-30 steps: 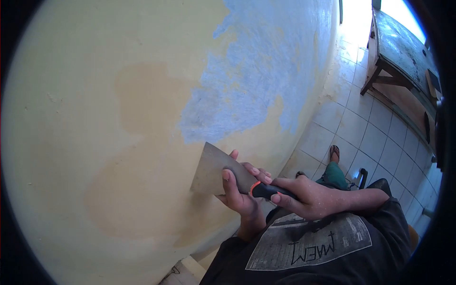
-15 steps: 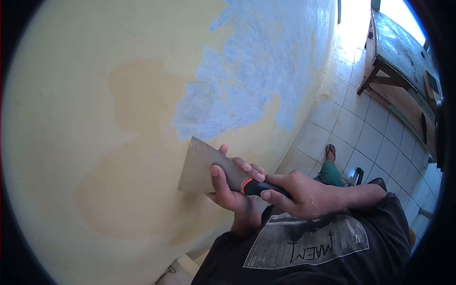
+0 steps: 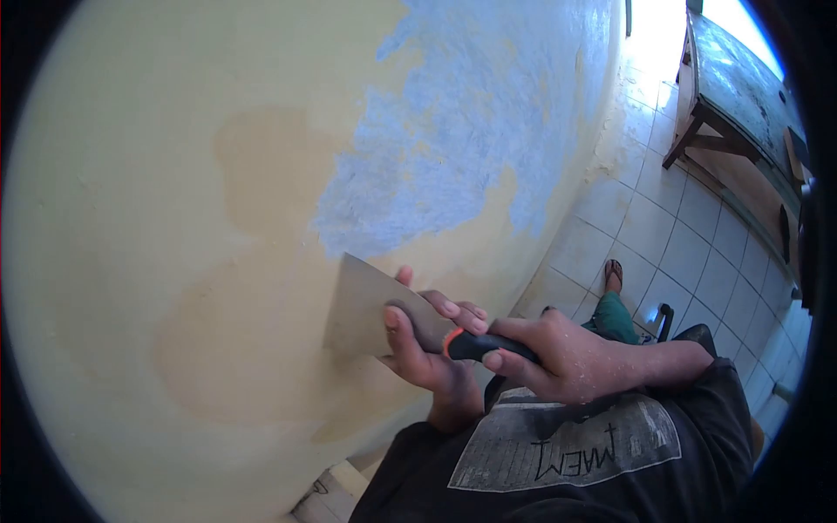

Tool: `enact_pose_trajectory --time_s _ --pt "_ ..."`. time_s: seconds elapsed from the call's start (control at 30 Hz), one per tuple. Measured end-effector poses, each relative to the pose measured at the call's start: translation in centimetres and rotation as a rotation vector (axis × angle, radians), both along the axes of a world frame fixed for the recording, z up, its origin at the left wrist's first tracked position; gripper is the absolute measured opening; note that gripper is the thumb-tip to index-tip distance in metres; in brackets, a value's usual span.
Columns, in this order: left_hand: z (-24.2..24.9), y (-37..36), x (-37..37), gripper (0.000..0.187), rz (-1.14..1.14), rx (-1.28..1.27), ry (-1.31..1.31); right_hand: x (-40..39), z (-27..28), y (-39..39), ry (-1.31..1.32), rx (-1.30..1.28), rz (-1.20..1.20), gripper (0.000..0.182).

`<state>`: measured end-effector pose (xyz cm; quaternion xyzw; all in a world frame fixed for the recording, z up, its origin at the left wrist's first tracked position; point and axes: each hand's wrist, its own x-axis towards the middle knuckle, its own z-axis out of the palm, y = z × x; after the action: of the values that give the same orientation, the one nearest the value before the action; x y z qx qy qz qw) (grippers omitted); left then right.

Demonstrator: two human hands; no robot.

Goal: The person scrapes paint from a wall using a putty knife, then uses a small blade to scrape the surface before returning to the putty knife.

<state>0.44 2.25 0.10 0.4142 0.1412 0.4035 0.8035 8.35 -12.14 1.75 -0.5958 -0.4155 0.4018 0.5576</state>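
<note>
A putty knife with a wide grey blade and a black handle with an orange-red collar is held in both hands. My right hand is closed round the handle, pale flecks on its skin. My left hand grips the blade, thumb on the upper face and fingers behind. The blade's front edge is at the yellowish wall, just below the bluish-white scraped patch; whether it touches cannot be told. Darker tan stains show on the wall to the left of the patch.
On the right stands a table with wooden legs and a worn top, things lying near its edge. Tiled floor runs along the wall's foot, with pale debris there. My sandalled foot is on the tiles. A pale block-like object sits at the bottom.
The blade's edge has shifted slightly left against the patch. The view has moved a little, so the stains, table and foot appear slightly further right. Both hands keep their grip.
</note>
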Motion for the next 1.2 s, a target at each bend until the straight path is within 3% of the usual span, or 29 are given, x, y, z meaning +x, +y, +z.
enact_pose_trajectory --time_s 0.17,0.37,0.47,0.57,0.77,0.87,0.97,1.03,1.07,1.2 --pt "-1.6 0.5 0.2 0.054 0.015 0.09 0.064 0.0 -1.1 0.3 -0.016 0.004 -0.014 0.04" --pt "0.3 0.2 0.2 0.051 0.035 -0.033 -0.11 0.1 0.4 0.4 -0.054 -0.014 0.024 0.039" --pt "-1.1 -0.1 -0.2 0.052 0.016 0.078 0.007 -0.3 -0.5 -0.3 -0.051 -0.029 0.006 0.04" --pt "-1.6 0.7 0.0 0.053 0.049 -0.019 -0.009 -0.2 -1.0 0.8 -0.029 -0.004 0.01 0.039" --pt "1.8 0.0 0.5 0.051 0.155 0.067 -0.002 -0.1 0.9 0.7 -0.06 0.037 0.011 0.037" --pt "-1.1 -0.8 -0.2 0.051 0.049 0.123 0.05 -0.5 -0.7 -0.9 -0.037 0.007 -0.024 0.036" --pt "-2.0 -0.8 0.2 0.052 0.074 -0.052 0.087 0.0 -1.5 -0.4 -0.051 -0.059 -0.003 0.036" --pt "-2.2 0.0 -0.1 0.052 0.063 0.097 0.131 -0.3 -1.7 0.2 -0.047 -0.034 0.001 0.037" --pt "-2.1 0.4 -0.1 0.053 0.057 0.172 0.146 -0.2 -1.7 0.6 -0.052 -0.021 0.001 0.038" --pt "0.5 1.1 0.0 0.052 0.096 0.075 0.042 -0.5 0.1 1.6 -0.044 0.011 0.02 0.037"
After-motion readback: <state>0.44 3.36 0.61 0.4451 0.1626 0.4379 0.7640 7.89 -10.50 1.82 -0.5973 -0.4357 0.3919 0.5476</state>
